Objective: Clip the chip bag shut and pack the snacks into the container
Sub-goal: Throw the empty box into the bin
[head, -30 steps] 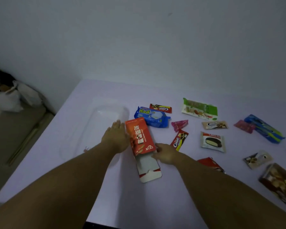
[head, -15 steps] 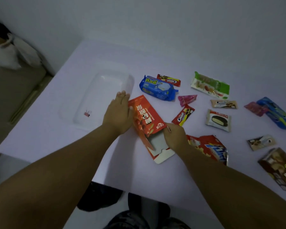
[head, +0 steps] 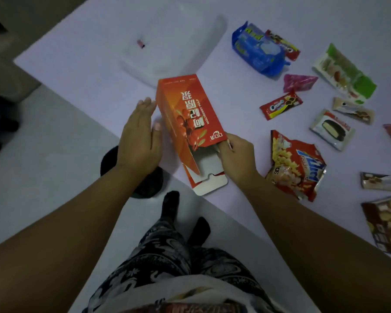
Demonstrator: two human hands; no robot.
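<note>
at centre frame, right hand (head: 236,154) is pinching the orange carton (head: 190,123) at its open flap end, left hand (head: 140,134) hovering spread beside it; chip bag (head: 296,163) lying right of centre, probably crinkly, light, crushable; best gripped by its top edge

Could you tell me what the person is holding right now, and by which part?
The right hand grips the orange carton at its open, flapped end. The open left hand is against its side.

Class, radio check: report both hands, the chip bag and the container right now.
Right hand at orange box's open end; left hand open beside it. Chip bag unclipped on table. Container holds only the clip.
</note>
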